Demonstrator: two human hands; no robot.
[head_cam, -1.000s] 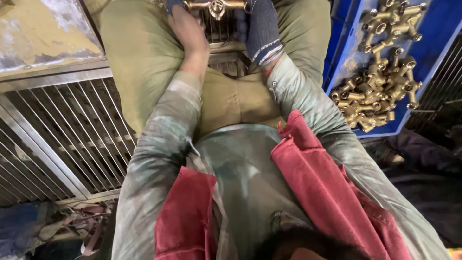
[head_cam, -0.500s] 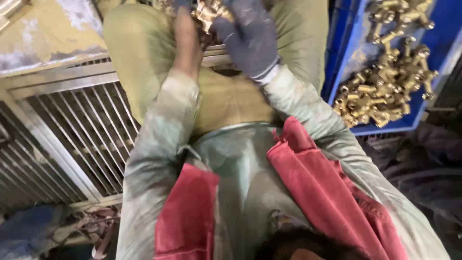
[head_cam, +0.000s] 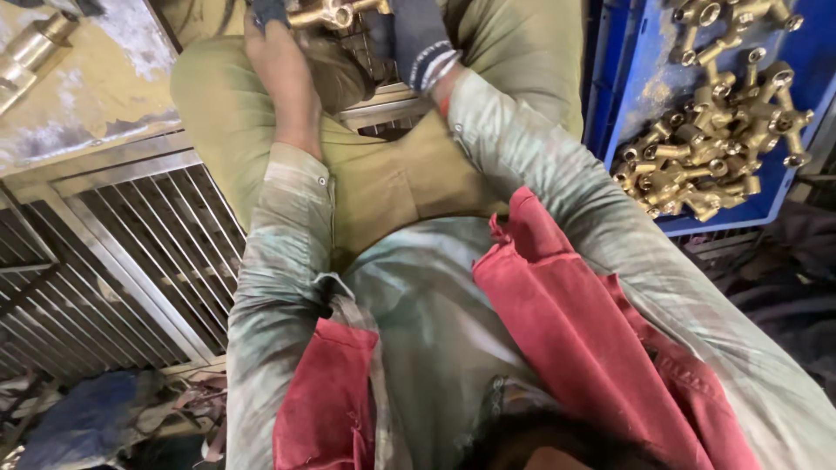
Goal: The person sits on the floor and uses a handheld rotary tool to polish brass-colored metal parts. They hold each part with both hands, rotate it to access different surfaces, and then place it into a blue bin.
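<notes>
Metal grating fills the floor to the person's left, beside a stained, dusty slab that carries a brass cylinder at its far corner. At the top edge of the view, above the lap, both hands meet on a brass fitting. The left hand, bare across its back, grips the fitting's left end, though its fingers are cut off by the frame. The right hand, in a dark knit glove, closes around the right end. To the right, a blue crate holds a heap of similar brass fittings.
</notes>
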